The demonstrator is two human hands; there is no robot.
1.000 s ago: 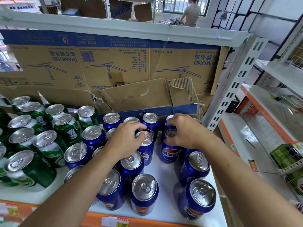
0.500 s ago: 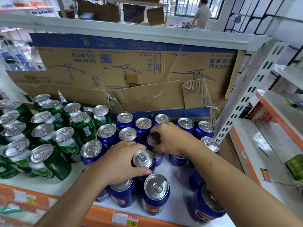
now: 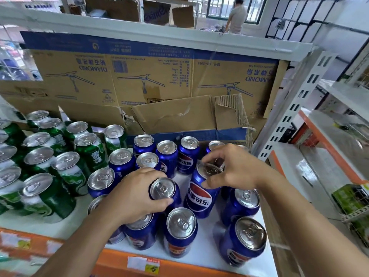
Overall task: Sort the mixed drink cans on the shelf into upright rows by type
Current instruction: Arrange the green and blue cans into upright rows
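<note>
Now the right hand (image 3: 235, 168), pinching a blue can (image 3: 199, 198) by its rim, has drawn it forward into the centre-frame gap beside the second blue can (image 3: 162, 190), whose top the left hand (image 3: 131, 196) grips, so blue rows are filling right of the green cans (image 3: 65, 172).

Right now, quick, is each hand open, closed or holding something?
Left hand: closed round the middle blue can.
Right hand: closed, pinching the top rim of the logo blue can.
</note>
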